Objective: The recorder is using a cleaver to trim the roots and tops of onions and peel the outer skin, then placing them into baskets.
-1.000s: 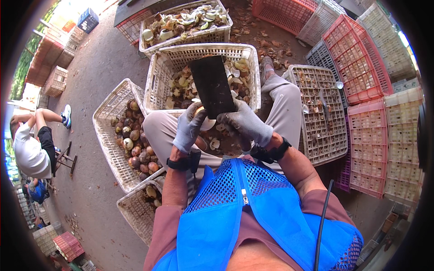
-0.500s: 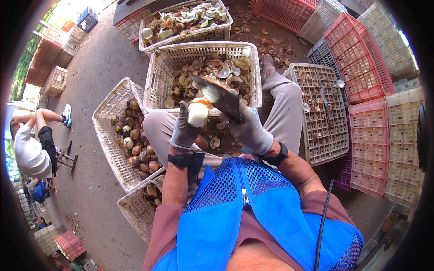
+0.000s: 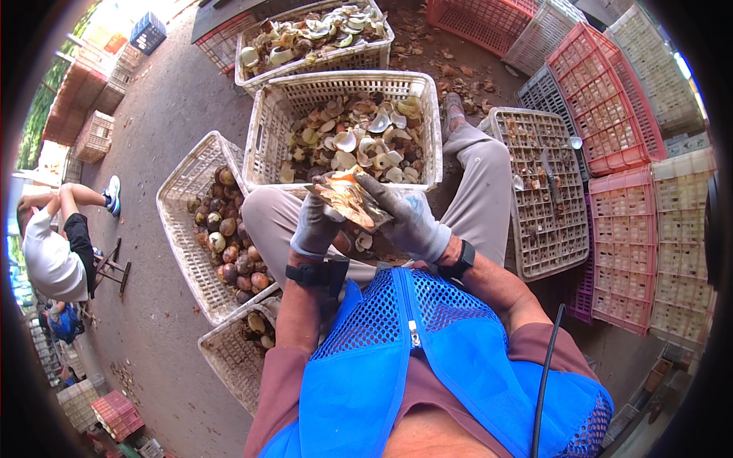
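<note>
My left hand, in a grey work glove, is closed around a peeled, onion-like bulb, now mostly hidden. My right hand, gloved too, grips a broad knife whose handle is hidden in the palm. Its blade lies flat between the hands, streaked brown and whitish, and covers the bulb. The right thumb and fingers reach toward the top of the bulb, where orange-brown skin shows. Just beyond both hands stands a white crate, holding curved white and brown peelings.
Left of my knee, a white crate holds round brown-purple bulbs. Another peelings crate stands behind. An upturned crate at right bears a second knife. Stacked crates line the right side; a seated person is far left.
The knife has swung down from a raised slant to lie flat between my hands. It now hides the white bulb, and more peelings in the crate show. My right hand has turned slightly.
</note>
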Demonstrator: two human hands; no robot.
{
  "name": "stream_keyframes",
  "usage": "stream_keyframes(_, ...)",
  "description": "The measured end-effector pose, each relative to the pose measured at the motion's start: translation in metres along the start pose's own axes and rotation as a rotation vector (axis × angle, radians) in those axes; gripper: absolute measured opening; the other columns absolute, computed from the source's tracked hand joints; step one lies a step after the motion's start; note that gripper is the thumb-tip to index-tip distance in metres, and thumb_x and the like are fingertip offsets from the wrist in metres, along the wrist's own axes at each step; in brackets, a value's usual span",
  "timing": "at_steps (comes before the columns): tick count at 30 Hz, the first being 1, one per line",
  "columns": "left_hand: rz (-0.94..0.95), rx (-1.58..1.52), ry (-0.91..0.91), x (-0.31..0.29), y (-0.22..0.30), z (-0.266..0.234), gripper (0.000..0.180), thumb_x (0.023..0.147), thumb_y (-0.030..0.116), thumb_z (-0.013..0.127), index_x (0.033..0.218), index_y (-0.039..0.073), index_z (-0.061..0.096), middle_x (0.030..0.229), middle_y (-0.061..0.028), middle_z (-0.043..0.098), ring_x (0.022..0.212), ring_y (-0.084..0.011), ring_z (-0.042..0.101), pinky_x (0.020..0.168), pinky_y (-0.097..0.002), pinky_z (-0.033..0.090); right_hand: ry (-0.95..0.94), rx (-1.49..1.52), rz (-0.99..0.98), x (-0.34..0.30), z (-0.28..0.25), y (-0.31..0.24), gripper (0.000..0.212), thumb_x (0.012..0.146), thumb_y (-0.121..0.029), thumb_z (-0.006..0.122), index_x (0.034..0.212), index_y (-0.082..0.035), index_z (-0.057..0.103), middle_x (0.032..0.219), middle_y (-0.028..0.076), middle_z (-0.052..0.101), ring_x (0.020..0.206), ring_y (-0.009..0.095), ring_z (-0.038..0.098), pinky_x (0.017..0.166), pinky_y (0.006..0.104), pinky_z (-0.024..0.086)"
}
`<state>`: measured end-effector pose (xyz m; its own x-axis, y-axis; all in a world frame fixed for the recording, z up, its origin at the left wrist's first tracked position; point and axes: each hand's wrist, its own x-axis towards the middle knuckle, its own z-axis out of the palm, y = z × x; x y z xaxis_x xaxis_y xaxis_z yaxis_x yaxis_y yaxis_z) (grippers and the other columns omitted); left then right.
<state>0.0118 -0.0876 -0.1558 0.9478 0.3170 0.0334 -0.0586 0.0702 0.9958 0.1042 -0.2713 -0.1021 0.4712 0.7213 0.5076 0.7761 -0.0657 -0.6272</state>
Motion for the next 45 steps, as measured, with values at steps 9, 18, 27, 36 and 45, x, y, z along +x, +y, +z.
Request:
stream_keyframes(9,-0.289,-0.279,-0.07,0.003,0.044,-0.003,0.051,0.095,0.048,0.051,0.12,0.004,0.053,0.095,-0.0052,0.064,0.077,-0.0151,0.064,0.066,-0.0283,0.053,-0.242,0.179,0.235,0.015,-0.001,0.006,0.062,0.08,-0.009,0.065,0.138,-0.02,0.046,0.096,0.019,0.066,0.085,0.037,0.066,0.071,0.0413,0.052)
stream_keyframes(18,-0.122,-0.57,0.113,-0.004,0.042,0.021,0.059,0.091,0.036,0.062,0.136,0.007,0.039,0.11,-0.0093,0.059,0.081,-0.0177,0.064,0.068,-0.0283,0.056,0.095,0.219,0.37,0.001,0.035,0.006,0.054,0.082,-0.008,0.063,0.134,-0.017,0.05,0.089,0.02,0.066,0.079,0.036,0.066,0.063,0.0408,0.052)
stream_keyframes(27,-0.079,-0.347,0.229,0.003,0.042,0.024,0.044,0.092,0.022,0.06,0.13,0.005,0.046,0.105,-0.0067,0.061,0.08,-0.0121,0.061,0.068,-0.025,0.053,0.137,0.043,0.188,0.0,0.027,0.007,0.067,0.078,-0.008,0.065,0.141,-0.015,0.042,0.079,0.016,0.064,0.068,0.034,0.065,0.057,0.0416,0.05)
stream_keyframes(36,0.051,-0.11,0.187,-0.008,0.02,0.016,0.042,0.095,0.026,0.054,0.127,0.001,0.047,0.113,-0.0086,0.06,0.101,-0.0158,0.059,0.085,-0.0302,0.052,0.121,-0.153,-0.005,-0.007,0.028,0.008,0.074,0.076,-0.027,0.07,0.142,-0.011,0.04,0.071,0.01,0.061,0.06,0.027,0.062,0.053,0.0397,0.047)
stream_keyframes(45,-0.043,-0.148,0.07,0.003,0.03,-0.004,0.066,0.082,0.037,0.07,0.129,-0.002,0.045,0.111,-0.0083,0.061,0.099,-0.0167,0.061,0.086,-0.0297,0.051,-0.081,0.015,0.214,0.001,0.024,0.014,0.074,0.073,-0.023,0.073,0.141,-0.02,0.042,0.081,0.016,0.066,0.071,0.034,0.066,0.059,0.0434,0.05)
